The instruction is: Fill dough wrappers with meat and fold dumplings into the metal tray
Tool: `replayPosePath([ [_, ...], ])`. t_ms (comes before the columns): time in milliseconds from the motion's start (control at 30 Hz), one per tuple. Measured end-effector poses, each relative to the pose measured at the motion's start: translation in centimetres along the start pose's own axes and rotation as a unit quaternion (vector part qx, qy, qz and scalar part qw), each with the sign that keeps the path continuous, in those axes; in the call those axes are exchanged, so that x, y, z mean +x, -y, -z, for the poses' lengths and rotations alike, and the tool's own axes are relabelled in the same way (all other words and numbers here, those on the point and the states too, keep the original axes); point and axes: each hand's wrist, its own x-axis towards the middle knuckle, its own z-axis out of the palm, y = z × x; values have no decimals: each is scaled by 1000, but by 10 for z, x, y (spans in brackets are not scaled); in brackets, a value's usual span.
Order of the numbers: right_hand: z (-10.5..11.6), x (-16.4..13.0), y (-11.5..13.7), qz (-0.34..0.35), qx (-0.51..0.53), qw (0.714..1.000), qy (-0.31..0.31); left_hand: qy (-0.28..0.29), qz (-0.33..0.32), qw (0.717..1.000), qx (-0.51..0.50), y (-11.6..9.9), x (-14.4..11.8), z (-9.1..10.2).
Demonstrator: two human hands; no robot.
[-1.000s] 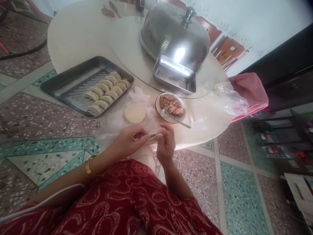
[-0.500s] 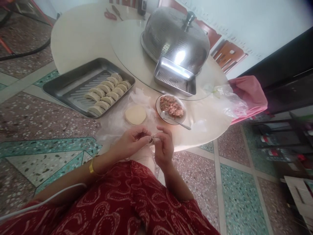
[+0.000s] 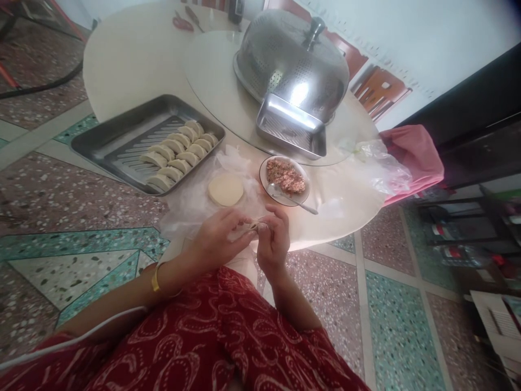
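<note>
I am pinching a dumpling [image 3: 249, 228] between both hands at the near edge of the table [image 3: 134, 60]: my left hand [image 3: 215, 239] is closing its fingers on one end, my right hand [image 3: 273, 241] is gripping the other, and the two are meeting over it. Just beyond my knuckles a stack of round wrappers [image 3: 226, 189] is lying on crinkled plastic, with a plate of minced filling [image 3: 285, 176] and a spoon [image 3: 291, 198] beside it. Farther left, folded dumplings [image 3: 177, 155] are sitting in rows in a metal tray [image 3: 106, 149]. A domed steel cover [image 3: 291, 60] is standing behind.
</note>
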Motion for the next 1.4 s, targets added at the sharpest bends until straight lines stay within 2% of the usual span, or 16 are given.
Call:
replayPosePath([
  [300, -3, 2, 1, -1, -1, 1000, -13, -16, -8, 999, 37, 3, 4, -3],
  [533, -4, 4, 3, -56, 46, 997, -2, -58, -103, 991, 60, 4, 9, -7],
  [600, -3, 5, 3, -66, 53, 996, -3, -57, -108, 991, 58, 5, 9, -7],
  [900, -4, 7, 0, -68, 60, 996, -13, -51, -58, 996, 47, 13, 0, -3],
  [967, -4, 8, -1, -76, 58, 995, -14, -34, -8, 999, 12, 12, 0, -2],
  [1033, -3, 11, -2, -83, 61, 995, 2, -5, 77, 996, -46, 11, 2, -3],
  [1133, 0, 19, -4, -94, 85, 990, 65, 33, 191, 966, -172, 10, 5, -10],
  [1200, 4, 26, -3, -100, 107, 984, 106, 35, 232, 936, -264, 11, 6, -16],
  [1400, 22, 45, 2, -135, 132, 963, 192, 18, 326, 812, -483, 8, 17, -19],
])
